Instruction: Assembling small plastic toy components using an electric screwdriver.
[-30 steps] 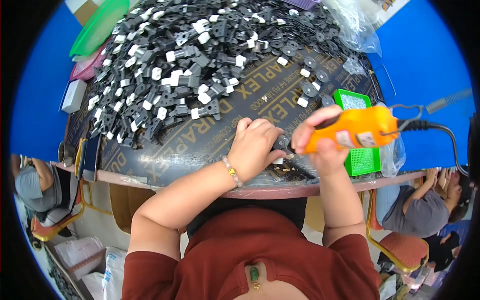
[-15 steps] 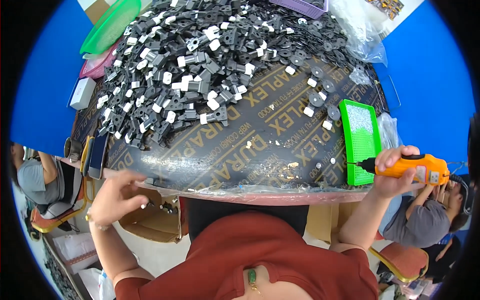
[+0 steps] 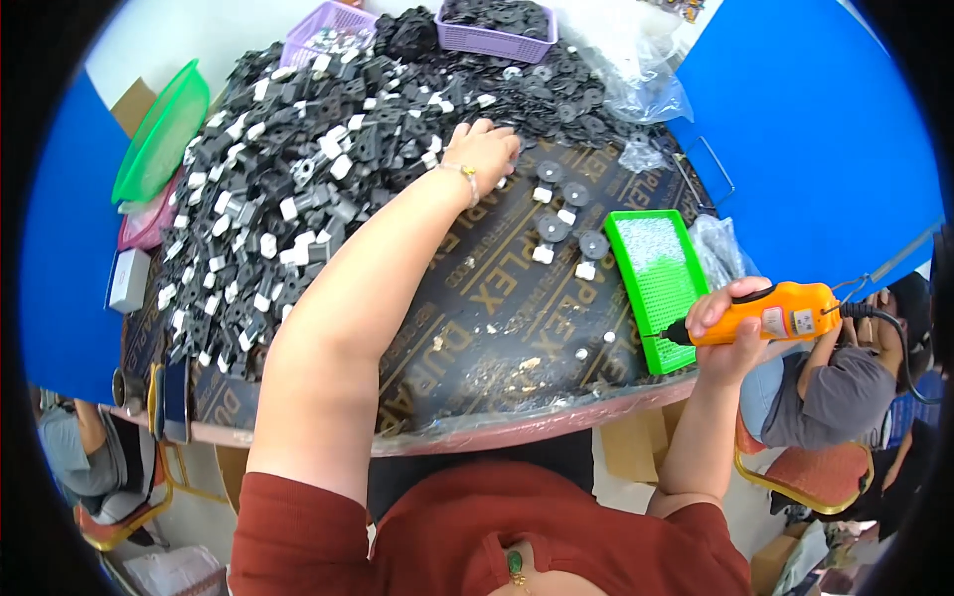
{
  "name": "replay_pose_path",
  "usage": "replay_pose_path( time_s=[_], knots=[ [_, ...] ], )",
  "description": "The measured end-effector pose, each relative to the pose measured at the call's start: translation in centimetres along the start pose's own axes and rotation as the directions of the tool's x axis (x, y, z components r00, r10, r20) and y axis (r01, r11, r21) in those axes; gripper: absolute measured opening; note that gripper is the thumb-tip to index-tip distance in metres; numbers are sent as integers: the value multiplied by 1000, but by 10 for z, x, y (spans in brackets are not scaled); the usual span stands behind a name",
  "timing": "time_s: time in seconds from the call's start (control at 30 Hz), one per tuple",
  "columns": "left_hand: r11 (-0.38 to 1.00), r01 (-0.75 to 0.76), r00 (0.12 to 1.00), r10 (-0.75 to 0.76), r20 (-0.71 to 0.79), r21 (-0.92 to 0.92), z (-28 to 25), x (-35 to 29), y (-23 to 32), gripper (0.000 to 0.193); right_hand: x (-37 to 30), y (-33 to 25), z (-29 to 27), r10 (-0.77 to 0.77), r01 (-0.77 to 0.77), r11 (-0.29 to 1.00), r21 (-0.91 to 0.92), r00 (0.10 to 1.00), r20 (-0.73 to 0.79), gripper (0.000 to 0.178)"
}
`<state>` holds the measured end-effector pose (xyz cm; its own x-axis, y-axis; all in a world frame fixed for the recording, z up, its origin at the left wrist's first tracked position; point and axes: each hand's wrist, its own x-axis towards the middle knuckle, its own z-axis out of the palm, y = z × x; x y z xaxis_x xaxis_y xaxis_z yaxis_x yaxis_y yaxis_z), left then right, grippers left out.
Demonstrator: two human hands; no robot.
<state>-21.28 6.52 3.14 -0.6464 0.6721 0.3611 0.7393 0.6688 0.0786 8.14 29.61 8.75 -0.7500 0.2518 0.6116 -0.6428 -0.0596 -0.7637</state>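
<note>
Left fingers (image 3: 484, 127): bent at the right edge of the heap (image 3: 289, 208); whether gripping, I cannot tell.
Right fingers (image 3: 710, 306): wrapped round my orange screwdriver (image 3: 792, 295), aimed left across the green tray (image 3: 633, 288).
Set apart: four white-ended discs (image 3: 552, 228), left of the tray.
Remaining: large loose heap, far left on the worktop (image 3: 465, 338).

Left hand (image 3: 482, 151) at the dark parts pile (image 3: 308, 184), orange screwdriver (image 3: 795, 306) in right hand (image 3: 730, 333)

Parts heap (image 3: 303, 214) left on table (image 3: 467, 343), tray (image 3: 668, 295) right, screwdriver (image 3: 800, 300) in right hand (image 3: 730, 333), basket (image 3: 492, 42) at back
</note>
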Motion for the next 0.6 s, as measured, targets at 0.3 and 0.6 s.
replay_pose_path(
  time_s=[0.3,0.6],
  knots=[
    [989,-130,991,131,3,-72,3,-15,11,18,62,38,-67,-40,-15,975,-221,969,-244,19],
    [954,-4,993,39,111,-301,-79,-161,101,42,76,76,-78,-38,-58,939,-339,962,-272,18]
  ],
)
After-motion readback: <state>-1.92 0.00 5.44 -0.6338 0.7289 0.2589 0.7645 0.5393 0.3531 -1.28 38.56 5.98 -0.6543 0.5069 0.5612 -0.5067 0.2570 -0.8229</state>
